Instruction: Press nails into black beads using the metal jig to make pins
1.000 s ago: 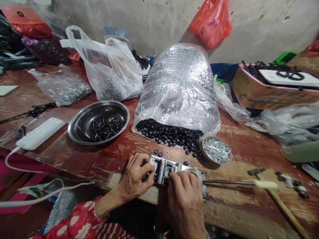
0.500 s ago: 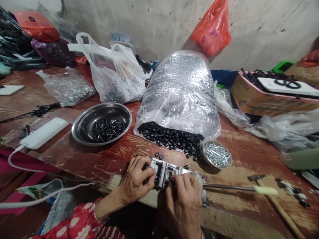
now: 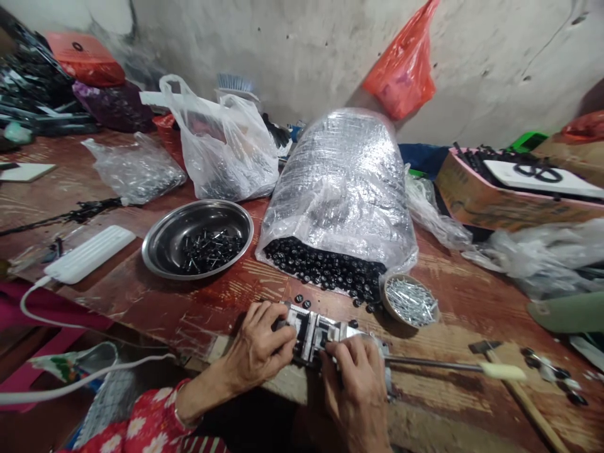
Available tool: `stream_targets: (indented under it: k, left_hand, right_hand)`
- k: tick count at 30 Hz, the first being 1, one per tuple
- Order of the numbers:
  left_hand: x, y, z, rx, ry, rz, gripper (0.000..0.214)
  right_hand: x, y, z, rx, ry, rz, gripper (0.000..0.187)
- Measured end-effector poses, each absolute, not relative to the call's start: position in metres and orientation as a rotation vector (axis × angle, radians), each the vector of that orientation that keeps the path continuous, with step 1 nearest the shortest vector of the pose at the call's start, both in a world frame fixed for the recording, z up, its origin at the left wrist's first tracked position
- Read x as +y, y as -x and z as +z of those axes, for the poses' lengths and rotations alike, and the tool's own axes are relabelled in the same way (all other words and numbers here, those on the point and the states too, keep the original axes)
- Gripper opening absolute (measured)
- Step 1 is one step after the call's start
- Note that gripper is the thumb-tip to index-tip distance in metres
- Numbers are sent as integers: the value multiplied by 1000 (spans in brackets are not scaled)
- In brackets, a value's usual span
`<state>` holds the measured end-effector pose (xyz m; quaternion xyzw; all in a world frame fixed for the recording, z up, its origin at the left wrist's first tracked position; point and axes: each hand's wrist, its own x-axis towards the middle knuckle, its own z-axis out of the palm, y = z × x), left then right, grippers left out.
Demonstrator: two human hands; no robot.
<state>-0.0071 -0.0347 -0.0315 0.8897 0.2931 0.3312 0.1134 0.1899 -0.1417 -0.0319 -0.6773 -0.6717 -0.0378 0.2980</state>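
Left hand (image 3: 258,355) and right hand (image 3: 353,391) curled closed over a steel clamping jig (image 3: 314,333).

The jig is gripped from both ends, its long axis laid left to right along the wooden workbench (image 3: 141,302) edge, directly before the person; the right hand is placed nearer the steel rod (image 3: 438,363).

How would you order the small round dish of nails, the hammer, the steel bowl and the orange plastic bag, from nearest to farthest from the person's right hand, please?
From the right hand:
1. Small round dish of nails: ahead, on the table.
2. Hammer: to the right, on the table.
3. Steel bowl: far left, on the table.
4. Orange plastic bag: on the back wall.
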Motion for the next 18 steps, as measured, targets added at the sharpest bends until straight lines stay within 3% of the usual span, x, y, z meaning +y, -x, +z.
stream_targets:
  k: [13, 18]
  left_hand:
    - [7, 9, -5, 849, -2351, 831, 15]
    - [37, -14, 7, 957, -2326, 531, 18]
  right_hand:
    - [-127, -211, -10, -1791, 1668, -15, 11]
    - [-74, -211, 20, -1920, 1976, 208, 19]
